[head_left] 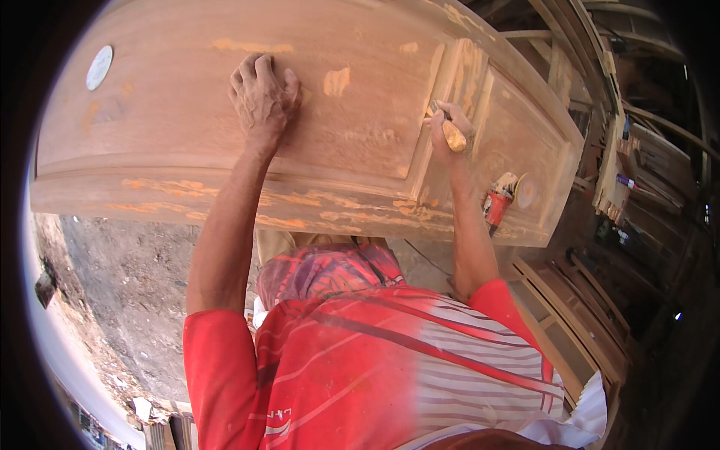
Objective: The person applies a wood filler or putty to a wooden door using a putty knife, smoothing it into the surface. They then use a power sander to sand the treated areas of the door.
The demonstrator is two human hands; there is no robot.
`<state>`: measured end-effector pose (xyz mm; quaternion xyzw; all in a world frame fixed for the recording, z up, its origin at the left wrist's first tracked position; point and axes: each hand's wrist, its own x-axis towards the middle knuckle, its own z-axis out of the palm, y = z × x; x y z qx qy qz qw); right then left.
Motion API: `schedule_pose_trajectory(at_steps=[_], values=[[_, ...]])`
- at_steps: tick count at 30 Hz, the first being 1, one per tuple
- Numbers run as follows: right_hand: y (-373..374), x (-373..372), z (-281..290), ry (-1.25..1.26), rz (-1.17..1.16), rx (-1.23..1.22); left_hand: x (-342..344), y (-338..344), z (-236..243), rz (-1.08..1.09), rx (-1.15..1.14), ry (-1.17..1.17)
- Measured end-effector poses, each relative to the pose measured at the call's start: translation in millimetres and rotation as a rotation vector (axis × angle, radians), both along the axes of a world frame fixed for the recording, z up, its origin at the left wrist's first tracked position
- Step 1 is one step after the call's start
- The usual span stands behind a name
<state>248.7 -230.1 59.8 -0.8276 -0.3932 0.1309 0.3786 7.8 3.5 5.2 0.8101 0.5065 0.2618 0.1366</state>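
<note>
A wooden door with raised panels and orange-yellow filler patches lies in front of me. My left hand rests on its large panel. Its fingers are bent and the thumb stands apart; the fingertips are partly hidden, and nothing shows in its grasp. At the moulding between the large and small panels, my right hand is closed round a putty knife. Filler coats its yellowish handle, which points back toward me, while the blade is mostly hidden.
A red angle grinder with a round disc lies on the door's right part. At the far left of the door is a pale disc. Wooden frames stand at the lower right, and timber beyond. Rough ground shows at left.
</note>
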Motion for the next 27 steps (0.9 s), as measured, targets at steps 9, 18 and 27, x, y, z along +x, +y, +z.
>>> schedule_pose_trajectory(at_steps=[9, 18, 27], values=[[-39.9, -31.9, 10.5, 0.09, -0.015, -0.046, -2.7, 1.9, 11.4, -0.024, 0.027, 0.019], [-72.8, -6.5, 36.6, -0.085, -0.061, -0.003, 5.3, 0.9, -7.8, -0.044, 0.062, -0.074], [-107.9, -34.4, 9.0, -0.109, -0.027, 0.097, -0.5, -3.4, -2.9, -0.017, 0.062, -0.127]])
